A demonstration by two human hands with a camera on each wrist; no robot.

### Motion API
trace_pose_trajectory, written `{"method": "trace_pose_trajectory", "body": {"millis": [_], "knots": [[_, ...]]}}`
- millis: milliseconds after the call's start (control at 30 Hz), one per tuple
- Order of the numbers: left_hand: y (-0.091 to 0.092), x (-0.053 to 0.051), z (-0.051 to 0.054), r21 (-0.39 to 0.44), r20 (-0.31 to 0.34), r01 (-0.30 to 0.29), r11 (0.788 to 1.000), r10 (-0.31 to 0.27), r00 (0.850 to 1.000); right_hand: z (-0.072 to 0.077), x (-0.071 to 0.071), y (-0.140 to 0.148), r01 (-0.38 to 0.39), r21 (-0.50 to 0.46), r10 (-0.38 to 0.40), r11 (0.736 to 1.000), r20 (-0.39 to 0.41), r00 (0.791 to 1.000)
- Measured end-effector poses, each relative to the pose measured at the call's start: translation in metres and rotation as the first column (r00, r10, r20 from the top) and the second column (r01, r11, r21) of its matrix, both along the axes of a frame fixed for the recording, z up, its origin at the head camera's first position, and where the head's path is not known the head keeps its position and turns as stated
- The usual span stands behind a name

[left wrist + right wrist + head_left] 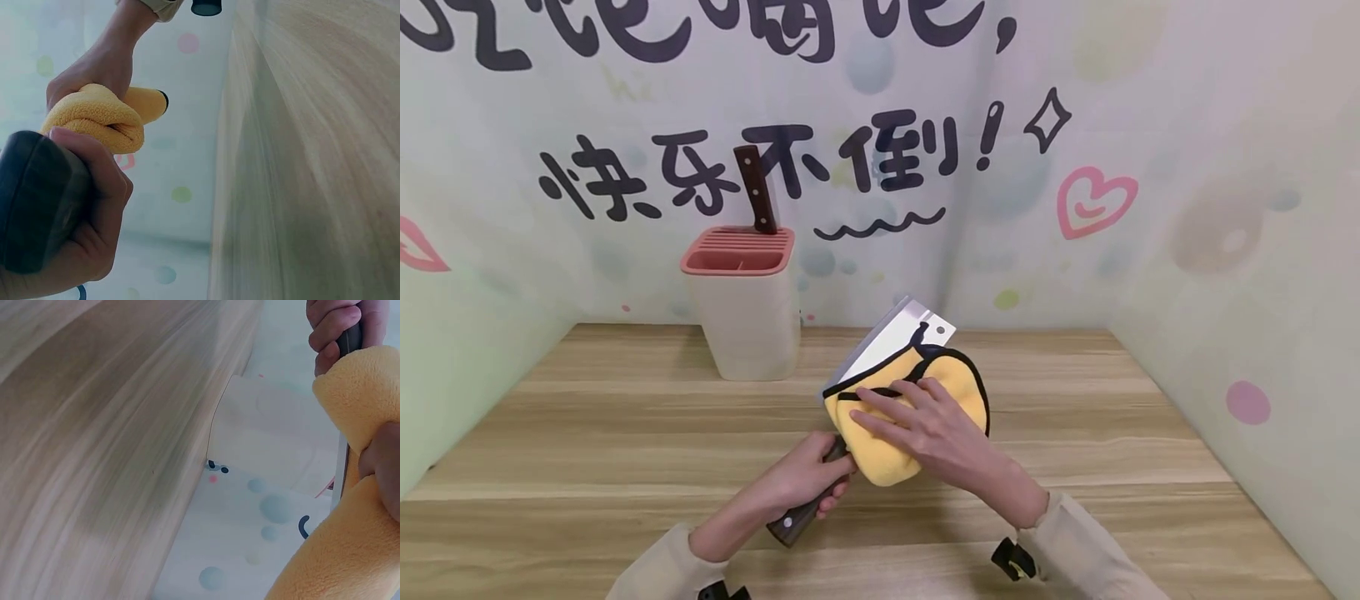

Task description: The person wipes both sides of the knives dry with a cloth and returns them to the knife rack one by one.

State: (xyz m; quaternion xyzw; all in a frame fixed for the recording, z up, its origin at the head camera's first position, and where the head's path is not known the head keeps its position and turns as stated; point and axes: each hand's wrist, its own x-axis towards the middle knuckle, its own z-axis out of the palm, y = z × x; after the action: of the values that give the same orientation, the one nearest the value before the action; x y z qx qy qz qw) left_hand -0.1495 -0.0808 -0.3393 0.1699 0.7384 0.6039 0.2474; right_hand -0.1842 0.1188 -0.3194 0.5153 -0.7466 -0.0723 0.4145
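Observation:
My left hand (808,477) grips the dark handle (797,518) of a cleaver, held above the table. Its wide metal blade (891,333), with a hole near the far corner, points away and to the right. A yellow cloth (880,454) with black edging is folded over part of the blade and hides it. On top of that cloth lie the spread fingers of my right hand (936,429). Its thumb does not show in the head view; in the right wrist view the right hand (384,465) presses into the cloth (340,556) from the near side.
On the table (587,442), at the back left, stands a white knife block (745,325) with a pink slotted top. A brown-handled knife (756,190) is upright in it. Printed walls (1000,275) enclose the back and both sides.

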Motion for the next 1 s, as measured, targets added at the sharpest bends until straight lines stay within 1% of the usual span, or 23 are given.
{"method": "trace_pose_trajectory", "body": {"millis": [167,433,633,767,1000], "knots": [[-0.003,0.000,0.000,0.001,-0.010,0.016,1.000,-0.016,1.000,0.002,0.001,-0.001,0.020,0.034,-0.020,0.999,-0.017,1.000],[-0.005,0.000,0.000,-0.010,-0.023,0.006,1.000,-0.006,1.000,0.006,-0.002,0.000,0.063,0.062,-0.062,0.996,-0.023,0.998],[-0.006,0.001,0.002,0.004,-0.008,0.009,1.000,-0.009,1.000,0.009,-0.003,0.004,0.098,0.079,-0.097,0.992,-0.017,0.995],[-0.007,0.002,0.003,0.014,0.001,0.008,1.000,-0.008,1.000,0.010,-0.005,0.006,0.127,0.072,-0.127,0.989,0.006,0.992],[-0.008,0.004,0.003,0.008,-0.009,-0.003,1.000,0.003,1.000,0.012,-0.010,0.013,0.193,0.041,-0.195,0.980,0.034,0.980]]}}
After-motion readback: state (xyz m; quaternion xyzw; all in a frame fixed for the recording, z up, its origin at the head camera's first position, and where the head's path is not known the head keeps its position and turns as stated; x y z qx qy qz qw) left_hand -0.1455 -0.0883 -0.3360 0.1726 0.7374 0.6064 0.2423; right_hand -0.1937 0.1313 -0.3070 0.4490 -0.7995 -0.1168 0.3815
